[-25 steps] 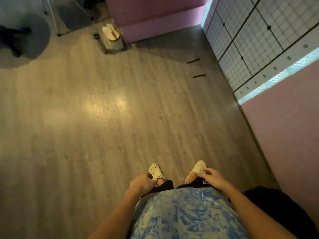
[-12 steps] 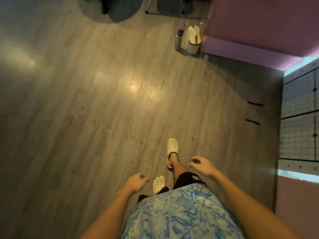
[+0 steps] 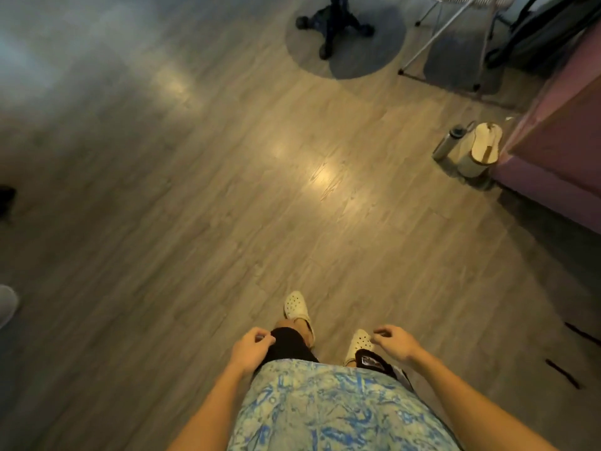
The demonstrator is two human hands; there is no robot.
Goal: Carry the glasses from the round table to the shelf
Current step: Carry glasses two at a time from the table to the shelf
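Observation:
No glasses, table top or shelf show in the head view. My left hand [image 3: 252, 346] hangs in front of my left thigh with the fingers loosely curled and nothing in it. My right hand [image 3: 395, 343] hangs at the same height over my right foot, fingers curled but apart, also holding nothing. Below them are my blue patterned shirt and my two white clogs on the wooden floor. A black pedestal foot [image 3: 331, 24] with its round shadow stands on the floor at the top middle.
A pink counter or wall base [image 3: 553, 151] runs along the right. Beside it stand a grey bottle [image 3: 448, 143] and a pale bin [image 3: 478, 154]. A metal-legged chair [image 3: 455, 37] stands top right. Two black strips [image 3: 562, 372] lie on the floor at the lower right.
The view has swung to the left: the pink base and the bin slid right, the grid wall left the frame, the black pedestal foot came in. My feet have stepped; both hands stay without load.

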